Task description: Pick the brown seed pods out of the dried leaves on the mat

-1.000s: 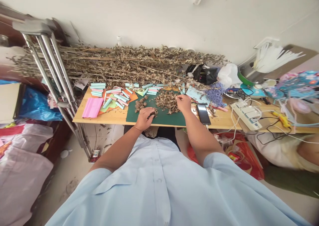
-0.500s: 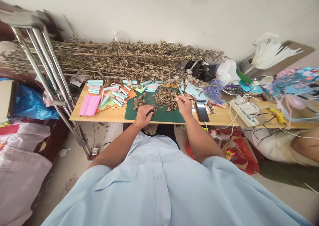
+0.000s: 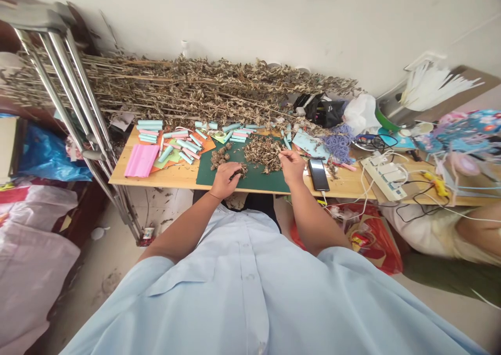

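My left hand rests low over the green cutting mat, its fingers curled round a clump of dried leaves. Just behind it sits a small heap of rolled brown leaf balls. My right hand is at the right side of a pile of loose dried leaves. Its thumb and fingertips are pinched together at the pile's edge; whatever they hold is too small to make out.
Rolled paper tubes and a pink paper stack lie left. Dried plant stalks line the back. Right are a phone, purple yarn and a power strip. Metal crutches lean at the left; another person's arm is far right.
The view has shifted slightly. My left hand stays on its clump of leaves, and my right hand keeps its pinch at the pile's right edge with barely any movement.
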A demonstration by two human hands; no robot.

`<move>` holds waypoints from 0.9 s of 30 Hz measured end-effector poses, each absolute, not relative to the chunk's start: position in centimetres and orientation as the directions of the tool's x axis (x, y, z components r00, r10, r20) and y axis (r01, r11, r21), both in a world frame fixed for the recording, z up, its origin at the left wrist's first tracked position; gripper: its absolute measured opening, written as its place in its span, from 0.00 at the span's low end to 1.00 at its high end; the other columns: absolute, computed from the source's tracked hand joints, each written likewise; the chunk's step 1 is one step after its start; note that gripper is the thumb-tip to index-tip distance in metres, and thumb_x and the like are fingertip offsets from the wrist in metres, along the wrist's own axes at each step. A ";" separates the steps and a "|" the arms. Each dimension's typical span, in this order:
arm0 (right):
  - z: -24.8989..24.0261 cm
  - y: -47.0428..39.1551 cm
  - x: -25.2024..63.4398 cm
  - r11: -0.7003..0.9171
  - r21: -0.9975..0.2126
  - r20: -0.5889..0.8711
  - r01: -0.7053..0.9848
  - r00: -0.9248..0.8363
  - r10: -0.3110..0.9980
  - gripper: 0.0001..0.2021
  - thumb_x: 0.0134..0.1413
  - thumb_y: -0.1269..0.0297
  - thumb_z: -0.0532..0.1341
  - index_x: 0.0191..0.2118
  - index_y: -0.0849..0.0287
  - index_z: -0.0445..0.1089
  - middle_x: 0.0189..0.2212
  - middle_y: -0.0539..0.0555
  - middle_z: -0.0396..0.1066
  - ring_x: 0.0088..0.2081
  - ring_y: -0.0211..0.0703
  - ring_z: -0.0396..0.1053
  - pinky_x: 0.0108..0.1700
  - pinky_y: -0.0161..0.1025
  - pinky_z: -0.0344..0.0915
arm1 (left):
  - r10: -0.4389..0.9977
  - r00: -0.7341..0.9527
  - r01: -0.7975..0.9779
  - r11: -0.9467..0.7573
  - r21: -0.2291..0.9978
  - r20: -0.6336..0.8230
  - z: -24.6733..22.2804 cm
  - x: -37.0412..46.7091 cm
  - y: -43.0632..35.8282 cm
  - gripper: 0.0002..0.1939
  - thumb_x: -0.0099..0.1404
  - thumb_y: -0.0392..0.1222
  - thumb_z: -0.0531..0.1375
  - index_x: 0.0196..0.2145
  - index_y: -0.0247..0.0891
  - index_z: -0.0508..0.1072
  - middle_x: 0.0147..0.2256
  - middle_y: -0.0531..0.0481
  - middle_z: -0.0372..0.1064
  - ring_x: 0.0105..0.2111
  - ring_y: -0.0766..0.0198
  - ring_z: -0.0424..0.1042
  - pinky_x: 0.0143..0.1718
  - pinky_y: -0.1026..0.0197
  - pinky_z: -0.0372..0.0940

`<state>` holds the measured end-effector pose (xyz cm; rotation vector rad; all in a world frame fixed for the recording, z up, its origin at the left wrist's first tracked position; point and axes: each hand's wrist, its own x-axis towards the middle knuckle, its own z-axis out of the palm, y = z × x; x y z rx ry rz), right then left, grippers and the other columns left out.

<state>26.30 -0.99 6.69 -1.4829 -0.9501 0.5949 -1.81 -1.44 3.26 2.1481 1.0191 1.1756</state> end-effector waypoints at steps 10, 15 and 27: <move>6.1 -2.6 22.9 0.051 -0.980 0.125 0.192 0.393 0.911 0.14 0.47 0.58 0.67 0.40 0.56 0.70 0.30 0.47 0.70 0.23 0.33 0.63 0.25 0.34 0.61 | 0.818 0.246 0.279 -0.573 0.770 0.520 4.2 -1.4 -2.1 0.15 0.66 0.44 0.61 0.50 0.39 0.76 0.50 0.41 0.76 0.54 0.53 0.73 0.59 0.45 0.66; 6.6 -3.9 19.2 0.068 -0.994 0.091 0.091 0.280 0.956 0.14 0.46 0.61 0.69 0.40 0.56 0.72 0.30 0.46 0.71 0.22 0.32 0.63 0.23 0.33 0.59 | 0.964 0.231 -0.035 -0.128 0.991 0.133 5.5 1.0 -3.1 0.20 0.65 0.48 0.63 0.52 0.35 0.73 0.46 0.40 0.76 0.38 0.61 0.78 0.35 0.61 0.72; 6.8 -5.1 14.5 -0.112 -0.972 -0.161 -0.206 0.242 0.957 0.15 0.42 0.62 0.69 0.39 0.57 0.73 0.29 0.46 0.71 0.18 0.29 0.59 0.18 0.31 0.52 | 0.948 0.237 -0.366 0.292 0.884 -0.214 6.4 1.6 -3.6 0.16 0.57 0.48 0.70 0.33 0.34 0.70 0.25 0.52 0.71 0.25 0.66 0.74 0.24 0.65 0.69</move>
